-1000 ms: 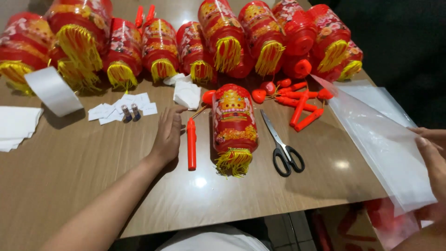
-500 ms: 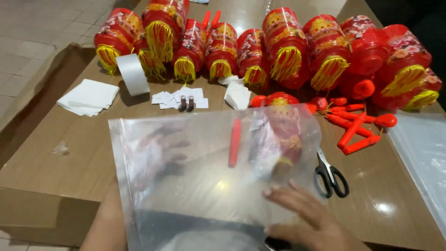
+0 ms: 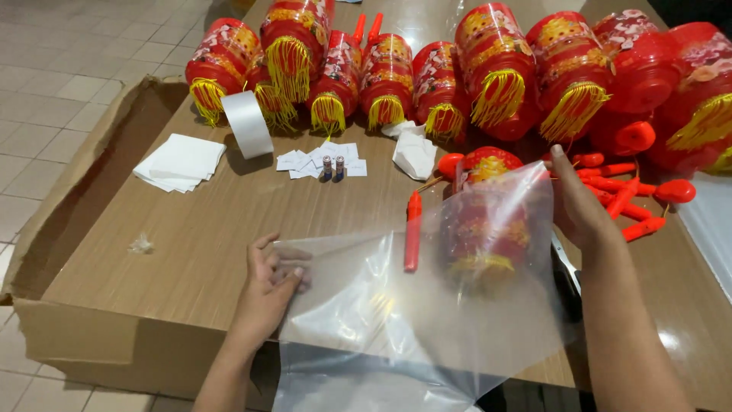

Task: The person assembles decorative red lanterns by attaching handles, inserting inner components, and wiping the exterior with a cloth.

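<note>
A clear plastic bag (image 3: 427, 305) is held spread between both hands over the near edge of the wooden table (image 3: 191, 252). Its near-left corner is pinched by the left hand (image 3: 271, 286), fingers curled on the film. Its far-right edge is gripped by the right hand (image 3: 576, 206), raised off the table. Seen through the film, between the hands, a red lantern with yellow fringe (image 3: 480, 221) lies on the table, with a red stick (image 3: 412, 233) just left of it. Scissors (image 3: 566, 267) are partly hidden under the right wrist. Beyond the hands, a row of red lanterns (image 3: 488, 76) is lined up; two small batteries (image 3: 332, 168) on paper slips, a tape roll (image 3: 248, 124) and a stack of white sheets (image 3: 181, 162) lie past the left hand.
</note>
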